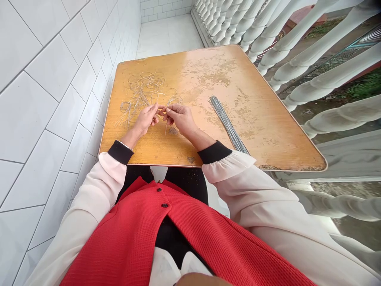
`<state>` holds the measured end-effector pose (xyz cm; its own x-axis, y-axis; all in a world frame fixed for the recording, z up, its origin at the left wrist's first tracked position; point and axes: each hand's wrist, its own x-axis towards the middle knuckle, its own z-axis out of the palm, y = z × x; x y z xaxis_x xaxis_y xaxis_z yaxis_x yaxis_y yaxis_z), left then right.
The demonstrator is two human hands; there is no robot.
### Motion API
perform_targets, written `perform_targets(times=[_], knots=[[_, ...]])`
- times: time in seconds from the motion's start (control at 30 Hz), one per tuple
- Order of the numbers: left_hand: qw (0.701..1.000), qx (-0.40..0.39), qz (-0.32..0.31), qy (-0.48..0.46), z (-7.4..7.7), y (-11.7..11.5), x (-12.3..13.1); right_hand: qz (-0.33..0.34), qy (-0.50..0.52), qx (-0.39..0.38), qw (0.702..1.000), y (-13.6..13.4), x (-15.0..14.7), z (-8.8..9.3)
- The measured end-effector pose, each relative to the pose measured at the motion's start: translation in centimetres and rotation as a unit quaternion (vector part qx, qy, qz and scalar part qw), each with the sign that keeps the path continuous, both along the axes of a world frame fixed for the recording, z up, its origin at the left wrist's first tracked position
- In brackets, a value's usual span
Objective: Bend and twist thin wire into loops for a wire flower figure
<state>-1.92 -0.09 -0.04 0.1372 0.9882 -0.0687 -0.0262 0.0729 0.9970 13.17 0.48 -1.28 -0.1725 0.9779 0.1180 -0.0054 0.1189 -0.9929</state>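
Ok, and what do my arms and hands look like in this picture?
The left hand and right hand are ungloved. Both sleeves are loose, pale pinkish-white fabric, gathered above snug black cuffs. A thin, pale band shows at the left wrist, too small to identify.

Both hands (182,118) pinch a thin wire (166,128) above a table (196,85), wire loops (143,97) beyond, straight wires (228,125) right

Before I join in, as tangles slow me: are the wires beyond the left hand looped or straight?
Mostly looped: the wires curl in overlapping rings; some ends lie straighter.
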Motion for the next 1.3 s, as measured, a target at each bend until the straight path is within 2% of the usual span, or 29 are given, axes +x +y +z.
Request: perform_targets(times=[0.2,0.33,0.57,0.7,0.87,1.07,1.17,1.3], knots=[[1.0,0.027,-0.009,0.005,-0.9,0.4,-0.1,0.029,-0.023,-0.007,0.999,-0.2,-0.1,-0.1],[0.998,0.022,-0.014,-0.054,-1.0,0.5,0.0,0.062,-0.025,0.0,0.998,-0.4,-0.4,-0.1],[0.992,-0.015,-0.038,-0.119,-1.8,0.9,0.4,0.053,-0.018,-0.01,0.998,-0.3,-1.0,-0.6],[0.99,-0.026,-0.016,-0.137,-1.7,1.0,0.4,0.061,-0.028,-0.035,0.997,-0.3,-1.3,-0.6],[0.983,-0.028,0.038,-0.175,-0.7,1.0,-0.3,0.116,-0.046,-0.087,0.988,-0.4,-1.2,-1.1],[0.988,-0.033,0.004,-0.154,-1.3,0.8,-0.3,0.071,-0.032,-0.066,0.995,-0.4,-1.0,-0.9],[0.991,-0.025,0.02,-0.129,-1.6,0.9,0.0,0.057,-0.031,-0.06,0.996,-0.5,-1.0,-0.6],[0.994,-0.007,0.055,-0.093,-1.3,0.9,0.2,0.064,-0.036,-0.072,0.995,-0.4,-0.9,-0.7]])
